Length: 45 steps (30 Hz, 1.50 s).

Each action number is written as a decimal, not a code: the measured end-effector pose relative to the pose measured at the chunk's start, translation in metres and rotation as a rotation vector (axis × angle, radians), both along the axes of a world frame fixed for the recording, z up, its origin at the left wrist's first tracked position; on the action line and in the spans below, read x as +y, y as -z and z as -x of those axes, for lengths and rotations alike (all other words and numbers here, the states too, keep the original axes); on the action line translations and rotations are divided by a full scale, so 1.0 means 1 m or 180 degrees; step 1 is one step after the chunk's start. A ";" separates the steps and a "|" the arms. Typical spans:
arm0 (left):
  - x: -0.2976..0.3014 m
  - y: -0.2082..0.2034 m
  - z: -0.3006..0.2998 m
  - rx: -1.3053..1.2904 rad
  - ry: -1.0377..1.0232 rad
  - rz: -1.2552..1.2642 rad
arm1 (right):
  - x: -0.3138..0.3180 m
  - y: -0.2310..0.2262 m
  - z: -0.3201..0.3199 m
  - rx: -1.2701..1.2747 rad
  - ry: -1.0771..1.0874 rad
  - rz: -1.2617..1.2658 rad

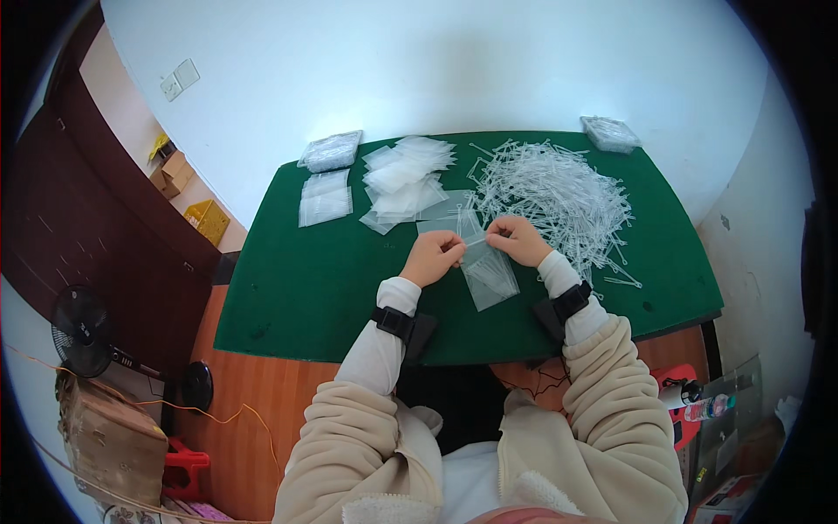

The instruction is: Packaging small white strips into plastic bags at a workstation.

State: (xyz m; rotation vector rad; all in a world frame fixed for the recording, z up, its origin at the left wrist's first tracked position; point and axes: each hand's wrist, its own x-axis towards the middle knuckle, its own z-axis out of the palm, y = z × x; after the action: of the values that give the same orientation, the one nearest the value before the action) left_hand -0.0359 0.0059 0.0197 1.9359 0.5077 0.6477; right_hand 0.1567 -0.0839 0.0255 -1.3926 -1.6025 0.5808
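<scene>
Transparent plastic bag (485,285), loaded with slim clear pieces (499,276), sits between and below the fingers over the green surface (288,297). Left hand (434,257): fingers closed, pinching the bag's upper left edge. Right hand (518,240): fingers closed, pinching the upper right edge. Loose clear looped sticks (559,192) lie heaped just beyond the right hand.
</scene>
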 end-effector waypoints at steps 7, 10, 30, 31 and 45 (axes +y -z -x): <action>0.000 -0.003 -0.001 -0.0163 0.0097 0.0351 | 0.004 0.006 -0.009 0.0722 0.0088 0.0138; -0.001 -0.003 -0.001 -0.0267 0.0175 0.0431 | 0.005 0.006 -0.007 0.1588 0.0118 0.0230; -0.010 -0.010 -0.008 -0.1093 0.0257 -0.1634 | 0.011 0.025 0.013 0.2202 -0.0218 0.0890; -0.008 -0.009 -0.007 -0.1130 0.0430 -0.1873 | 0.011 0.025 0.014 0.2203 -0.0218 0.0895; -0.009 -0.012 0.004 0.0059 0.0483 0.0467 | 0.006 0.013 0.019 0.2530 -0.0295 0.1116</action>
State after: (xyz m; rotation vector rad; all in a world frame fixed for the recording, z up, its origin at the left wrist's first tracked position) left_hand -0.0399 -0.0034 0.0317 1.8229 0.4038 0.4825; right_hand 0.1374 -0.0780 0.0125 -1.1067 -0.9429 1.3250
